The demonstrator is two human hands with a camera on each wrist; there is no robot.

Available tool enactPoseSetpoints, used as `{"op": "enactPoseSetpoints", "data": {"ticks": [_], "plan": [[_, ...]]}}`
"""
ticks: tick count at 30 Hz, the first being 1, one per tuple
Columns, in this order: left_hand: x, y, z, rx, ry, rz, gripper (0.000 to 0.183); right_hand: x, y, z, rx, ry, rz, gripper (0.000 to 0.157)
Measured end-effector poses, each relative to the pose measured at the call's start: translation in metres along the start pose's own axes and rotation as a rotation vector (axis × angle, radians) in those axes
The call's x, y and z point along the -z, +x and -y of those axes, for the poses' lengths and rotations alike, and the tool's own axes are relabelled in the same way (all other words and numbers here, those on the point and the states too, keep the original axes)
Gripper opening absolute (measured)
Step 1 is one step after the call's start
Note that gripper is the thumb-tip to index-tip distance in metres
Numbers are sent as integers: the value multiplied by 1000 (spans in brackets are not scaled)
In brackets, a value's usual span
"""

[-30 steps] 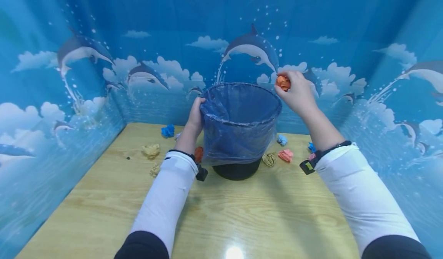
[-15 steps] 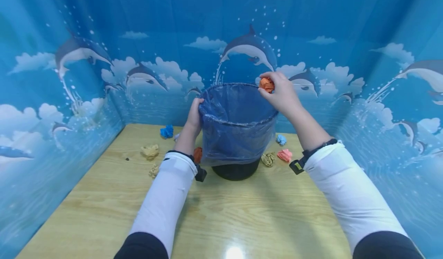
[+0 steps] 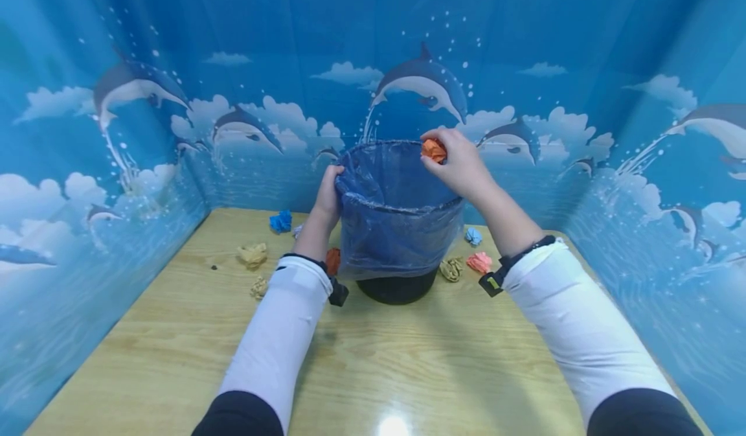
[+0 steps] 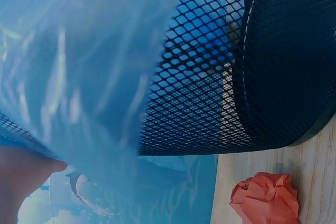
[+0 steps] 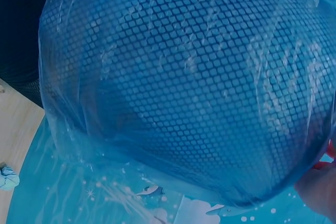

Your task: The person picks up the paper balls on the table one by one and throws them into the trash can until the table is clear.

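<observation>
A black mesh waste bin (image 4: 184, 114) stands on the table, lined with a translucent blue plastic bag (image 3: 402, 245) folded down over its outside. At the left of the rim, my left hand (image 3: 327, 195) grips the bin, thumb at the edge; its other fingers are hidden. My right hand (image 3: 462, 167) pinches an orange crumpled paper ball (image 3: 434, 151) between thumb and fingers, over the right rear of the bin's mouth. In the right wrist view, part of that hand (image 5: 320, 187) shows beside the rim. The bottom of the bin is hidden from the head view.
Crumpled paper balls lie about the bin: blue (image 3: 281, 221), tan (image 3: 252, 255), beige (image 3: 259, 287), reddish-orange (image 4: 266, 199), olive (image 3: 451, 269), pink (image 3: 480, 262) and light blue (image 3: 473, 236). Dolphin-printed curtains (image 3: 262, 47) enclose the table (image 3: 373, 365) at the back and sides.
My right hand has carried the orange paper ball leftward and slightly down, from beside the bin to over its opening. The left hand keeps its hold on the rim.
</observation>
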State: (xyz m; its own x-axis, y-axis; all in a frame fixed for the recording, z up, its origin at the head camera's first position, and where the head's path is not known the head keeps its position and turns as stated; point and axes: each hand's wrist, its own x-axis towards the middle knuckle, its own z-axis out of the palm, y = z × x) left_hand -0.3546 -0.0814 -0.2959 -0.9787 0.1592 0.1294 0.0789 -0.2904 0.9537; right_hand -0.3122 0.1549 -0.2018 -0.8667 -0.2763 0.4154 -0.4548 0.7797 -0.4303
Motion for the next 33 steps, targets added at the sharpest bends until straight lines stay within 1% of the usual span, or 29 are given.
{"op": "enactPoseSetpoints", "data": {"ticks": [5, 11, 20, 23, 27, 30, 33], "plan": [[0, -1, 0, -16, -2, 7, 44, -4, 1, 5, 17, 3, 16, 43], [1, -2, 1, -6, 4, 2, 49, -9, 1, 9, 18, 8, 47, 45], [1, -2, 1, 8, 28, -27, 40, -12, -1, 9, 23, 9, 117, 45], [0, -2, 1, 6, 26, -30, 40, -13, -1, 9, 41, 6, 135, 49], [1, -2, 1, 13, 29, -34, 43, -11, 0, 8, 58, -34, 146, 58], [1, -2, 0, 14, 36, -40, 43, -9, 1, 6, 52, -72, 148, 65], [0, -2, -1, 3, 30, -36, 38, -7, 1, 4, 36, -94, 147, 68]]}}
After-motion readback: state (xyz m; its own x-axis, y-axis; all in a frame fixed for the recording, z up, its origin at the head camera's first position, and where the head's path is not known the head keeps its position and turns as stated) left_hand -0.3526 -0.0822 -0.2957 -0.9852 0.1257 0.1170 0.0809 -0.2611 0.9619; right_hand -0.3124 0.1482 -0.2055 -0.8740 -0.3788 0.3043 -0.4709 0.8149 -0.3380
